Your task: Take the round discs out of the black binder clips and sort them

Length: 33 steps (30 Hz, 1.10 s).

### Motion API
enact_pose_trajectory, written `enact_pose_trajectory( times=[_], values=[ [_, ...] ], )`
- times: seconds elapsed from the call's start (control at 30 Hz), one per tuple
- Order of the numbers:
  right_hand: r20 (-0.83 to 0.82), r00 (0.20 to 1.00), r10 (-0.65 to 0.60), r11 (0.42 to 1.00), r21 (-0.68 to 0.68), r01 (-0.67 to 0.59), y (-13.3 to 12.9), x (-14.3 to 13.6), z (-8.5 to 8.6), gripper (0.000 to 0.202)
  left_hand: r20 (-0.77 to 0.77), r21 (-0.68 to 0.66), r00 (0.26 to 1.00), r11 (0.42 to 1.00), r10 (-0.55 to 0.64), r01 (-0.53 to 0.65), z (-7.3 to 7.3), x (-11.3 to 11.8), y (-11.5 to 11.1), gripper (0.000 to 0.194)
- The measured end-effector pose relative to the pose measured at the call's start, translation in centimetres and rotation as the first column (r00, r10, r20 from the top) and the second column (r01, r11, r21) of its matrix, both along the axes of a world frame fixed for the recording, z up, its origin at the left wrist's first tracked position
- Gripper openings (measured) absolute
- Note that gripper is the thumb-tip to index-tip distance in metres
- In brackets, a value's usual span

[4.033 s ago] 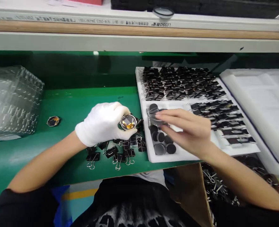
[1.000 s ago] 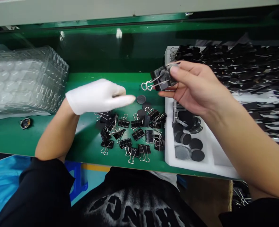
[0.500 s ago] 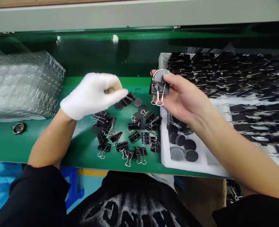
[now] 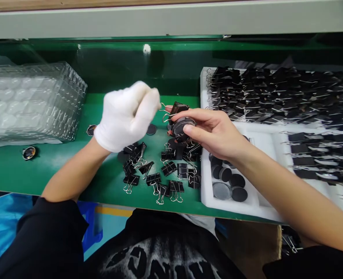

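My right hand [image 4: 210, 130] is bare and grips a dark round disc [image 4: 184, 127], thumb on its face and fingers behind. A black binder clip [image 4: 179, 108] sits at the disc's upper edge, its wire handles pointing left. My left hand [image 4: 131, 116], in a white glove, is closed with its thumb and fingertips right beside those handles. Whether it pinches a handle or something else is hidden. Below both hands, loose binder clips [image 4: 153, 179] lie scattered on the green table [image 4: 102, 174], and a dark disc [image 4: 151, 129] lies behind them.
Clear plastic trays [image 4: 29, 104] are stacked at the left. Two small round parts [image 4: 29, 153] lie near them. At the right, a white foam tray [image 4: 204, 195] holds loose discs [image 4: 237, 180] and rows of clipped pieces [image 4: 247, 97]. A pale ledge [image 4: 171, 23] crosses the back.
My right hand has come left and down with the disc, and the clip has turned from pointing toward me to pointing left. My left hand has closed and moved right toward it.
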State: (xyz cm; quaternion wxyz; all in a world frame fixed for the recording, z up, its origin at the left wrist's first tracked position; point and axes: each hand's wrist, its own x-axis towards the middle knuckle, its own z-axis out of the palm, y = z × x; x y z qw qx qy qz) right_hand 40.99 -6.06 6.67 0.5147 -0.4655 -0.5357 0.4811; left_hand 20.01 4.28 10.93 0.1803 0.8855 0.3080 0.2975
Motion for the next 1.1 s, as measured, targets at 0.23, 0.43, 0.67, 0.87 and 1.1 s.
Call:
enact_pose_trajectory(
  times=[0.23,0.43,0.67,0.87,1.1],
  values=[
    [0.166,0.979,0.116,0.978,0.155,-0.142,0.3,1.2,0.5,0.030,-0.222,-0.073,0.966,0.990,-0.135,0.122,-0.2,-0.1,0.7,0.040],
    [0.199,0.962,0.188,0.968,0.129,-0.216,0.3,1.8,0.9,0.026,-0.221,-0.238,0.963,0.966,-0.152,0.098,0.0,0.3,-0.3,0.042],
    [0.255,0.959,0.127,0.977,0.136,-0.166,0.7,2.5,1.2,0.024,-0.324,-0.107,0.938,0.990,-0.121,0.091,-0.4,0.3,0.2,0.040],
    [0.319,0.942,-0.101,0.988,0.144,0.057,1.1,4.1,1.8,0.027,-0.325,-0.214,0.938,0.976,-0.120,0.051,0.1,0.6,0.2,0.048],
    [0.430,0.902,0.026,0.995,0.072,-0.063,1.0,4.2,2.4,0.028,-0.430,-0.122,0.888,0.984,-0.167,0.126,-0.9,1.1,-0.4,0.047]
  ],
)
